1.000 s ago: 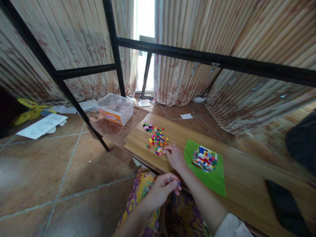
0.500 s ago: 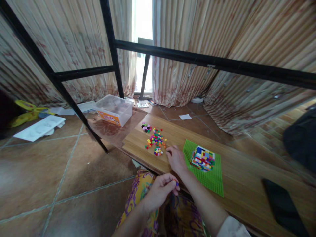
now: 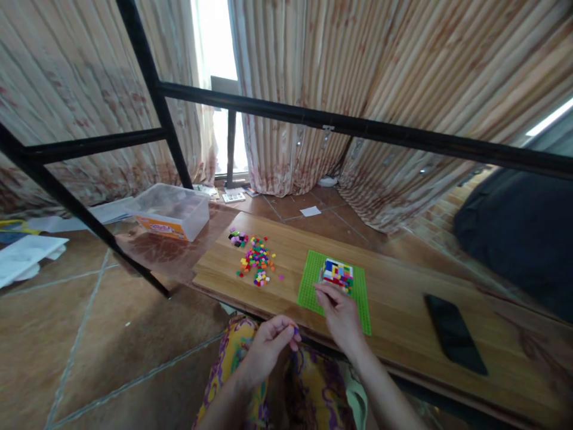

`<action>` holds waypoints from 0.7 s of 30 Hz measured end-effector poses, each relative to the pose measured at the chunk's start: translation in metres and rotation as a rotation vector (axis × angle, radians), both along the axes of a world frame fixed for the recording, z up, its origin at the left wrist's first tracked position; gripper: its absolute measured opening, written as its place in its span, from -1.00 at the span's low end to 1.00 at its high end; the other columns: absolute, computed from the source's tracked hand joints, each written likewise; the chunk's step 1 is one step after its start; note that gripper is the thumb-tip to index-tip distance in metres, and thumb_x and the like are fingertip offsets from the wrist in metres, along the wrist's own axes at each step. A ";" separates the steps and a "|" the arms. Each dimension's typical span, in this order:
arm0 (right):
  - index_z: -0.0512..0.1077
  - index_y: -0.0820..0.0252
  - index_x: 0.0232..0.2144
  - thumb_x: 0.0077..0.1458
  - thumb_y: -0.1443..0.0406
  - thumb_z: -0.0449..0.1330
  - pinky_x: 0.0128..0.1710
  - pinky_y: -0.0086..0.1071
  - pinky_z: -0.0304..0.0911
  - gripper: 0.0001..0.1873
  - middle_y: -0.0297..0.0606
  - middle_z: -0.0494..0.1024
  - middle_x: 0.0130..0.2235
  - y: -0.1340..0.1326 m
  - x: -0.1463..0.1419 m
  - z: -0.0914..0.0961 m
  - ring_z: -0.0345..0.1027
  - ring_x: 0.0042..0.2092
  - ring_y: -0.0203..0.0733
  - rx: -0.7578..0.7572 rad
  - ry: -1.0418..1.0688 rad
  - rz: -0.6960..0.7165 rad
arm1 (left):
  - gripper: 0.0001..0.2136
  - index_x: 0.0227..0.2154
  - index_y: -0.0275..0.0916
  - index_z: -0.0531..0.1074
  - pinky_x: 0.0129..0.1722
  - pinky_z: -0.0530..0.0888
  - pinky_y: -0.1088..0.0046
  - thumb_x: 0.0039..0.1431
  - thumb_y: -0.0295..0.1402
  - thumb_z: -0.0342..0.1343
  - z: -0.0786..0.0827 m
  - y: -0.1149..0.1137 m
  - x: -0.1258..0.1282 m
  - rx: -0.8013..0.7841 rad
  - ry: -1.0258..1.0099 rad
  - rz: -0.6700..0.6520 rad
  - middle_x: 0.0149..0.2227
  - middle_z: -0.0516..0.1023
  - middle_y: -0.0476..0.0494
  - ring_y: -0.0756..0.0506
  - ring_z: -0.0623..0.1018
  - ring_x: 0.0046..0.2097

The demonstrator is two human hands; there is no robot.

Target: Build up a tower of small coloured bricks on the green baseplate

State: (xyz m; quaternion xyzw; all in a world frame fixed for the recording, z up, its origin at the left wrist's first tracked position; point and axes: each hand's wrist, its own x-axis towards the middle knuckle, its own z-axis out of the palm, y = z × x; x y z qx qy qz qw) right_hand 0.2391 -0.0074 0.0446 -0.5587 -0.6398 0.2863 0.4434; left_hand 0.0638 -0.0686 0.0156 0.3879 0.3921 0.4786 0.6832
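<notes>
My left hand (image 3: pixel 271 339) is above my lap at the near edge of the wooden board, its fingertips closed on a small toy brick (image 3: pixel 295 331) that looks blue-violet. My right hand (image 3: pixel 341 313) is over the green baseplate (image 3: pixel 308 285), thumb and fingers pinched at the near left side of a multicoloured block of stacked bricks (image 3: pixel 339 273). Whatever is between those fingertips is too small to make out. Left of the baseplate lies a loose pile of small coloured bricks (image 3: pixel 258 255). A single magenta brick (image 3: pixel 281 277) rests apart from it.
A black phone-like slab (image 3: pixel 454 334) lies on the board's right part. A clear plastic box (image 3: pixel 174 209) with an orange label stands beyond the left end. A black metal frame (image 3: pixel 277 107) crosses in front of curtains. A dark bulky thing (image 3: pixel 519 233) is at right.
My right hand has moved from beside the loose bricks to the block on the baseplate. A magenta brick now shows where it was. My left hand keeps its hold. The view has turned right.
</notes>
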 end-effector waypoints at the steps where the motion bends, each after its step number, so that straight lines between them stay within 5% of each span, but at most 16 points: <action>1: 0.57 0.05 -0.23 0.14 0.15 0.10 -0.05 -0.23 0.30 -0.72 -0.18 0.57 -0.12 -0.005 0.013 -0.002 0.44 -0.09 -0.09 -0.009 0.010 -0.021 | -0.67 -0.43 -0.31 0.48 -0.38 0.34 0.49 0.05 -0.08 0.23 0.001 0.000 0.000 0.002 0.005 -0.002 -0.45 0.54 -0.10 0.01 0.45 -0.47; 8: 0.54 0.12 -0.18 0.11 0.12 0.12 -0.14 -0.21 0.32 -0.68 -0.15 0.60 -0.17 -0.004 0.076 0.003 0.46 -0.19 -0.06 -0.030 -0.100 -0.198 | -0.69 -0.41 -0.31 0.48 -0.36 0.35 0.49 0.05 -0.10 0.23 0.004 0.002 0.003 -0.012 0.030 -0.015 -0.46 0.54 -0.08 0.02 0.45 -0.46; 15: 0.52 0.15 -0.31 0.17 0.15 0.06 -0.19 -0.25 0.32 -0.72 -0.19 0.59 -0.27 0.018 0.077 0.020 0.46 -0.23 -0.10 0.145 -0.370 -0.109 | -0.67 -0.43 -0.31 0.46 -0.36 0.35 0.49 0.06 -0.08 0.20 0.001 0.003 0.005 0.010 0.081 -0.023 -0.46 0.53 -0.08 0.01 0.45 -0.45; 21: 0.52 0.14 -0.35 0.25 0.21 -0.01 -0.18 -0.28 0.32 -0.67 -0.18 0.55 -0.28 0.028 0.073 0.017 0.43 -0.24 -0.14 0.252 -0.528 -0.018 | -0.67 -0.41 -0.31 0.45 -0.36 0.35 0.49 0.08 -0.08 0.19 0.003 0.003 0.004 0.003 0.081 -0.029 -0.45 0.52 -0.07 0.01 0.45 -0.44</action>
